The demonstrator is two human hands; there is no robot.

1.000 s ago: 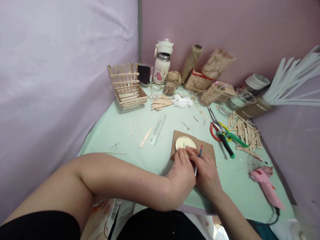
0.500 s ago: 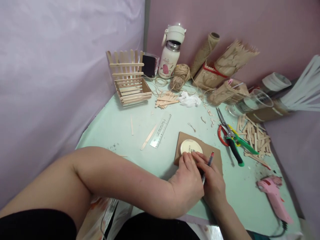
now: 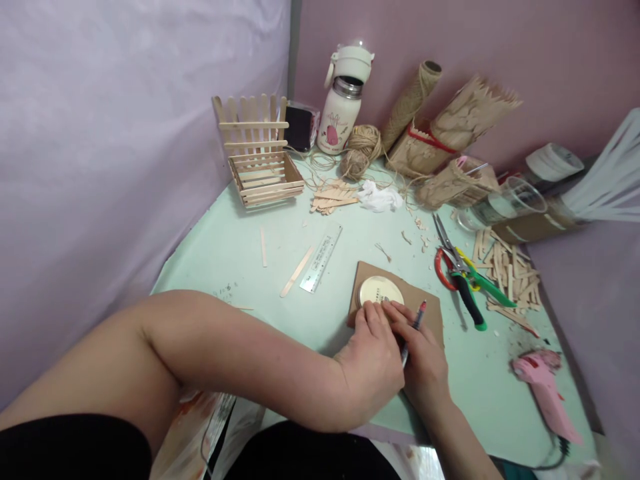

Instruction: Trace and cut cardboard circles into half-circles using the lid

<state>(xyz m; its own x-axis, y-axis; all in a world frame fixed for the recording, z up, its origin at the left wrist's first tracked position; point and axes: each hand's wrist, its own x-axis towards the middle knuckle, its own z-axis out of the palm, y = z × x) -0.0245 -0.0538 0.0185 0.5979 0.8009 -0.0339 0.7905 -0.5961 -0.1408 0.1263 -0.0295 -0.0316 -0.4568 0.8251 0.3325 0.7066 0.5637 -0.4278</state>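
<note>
On the mint worktop (image 3: 280, 220), right of a clear ruler (image 3: 321, 258), the left hand (image 3: 373, 353) has its grip spread flat, fingertips pressing a round cream lid (image 3: 380, 291) onto brown cardboard (image 3: 431, 312). Touching it, the right hand (image 3: 425, 363) has its grip closed round a pen (image 3: 417, 315). Scissors (image 3: 463, 267) lie farther right.

Round cream lid (image 3: 379, 291) lies flat on brown cardboard (image 3: 411, 293); red-tipped pen (image 3: 419, 315) slants above the cardboard's right part.

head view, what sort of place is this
Likely a home craft corner: a green table holds popsicle sticks, a pink glue gun and a stick basket, and the right hand holds a pen over cardboard.
</note>
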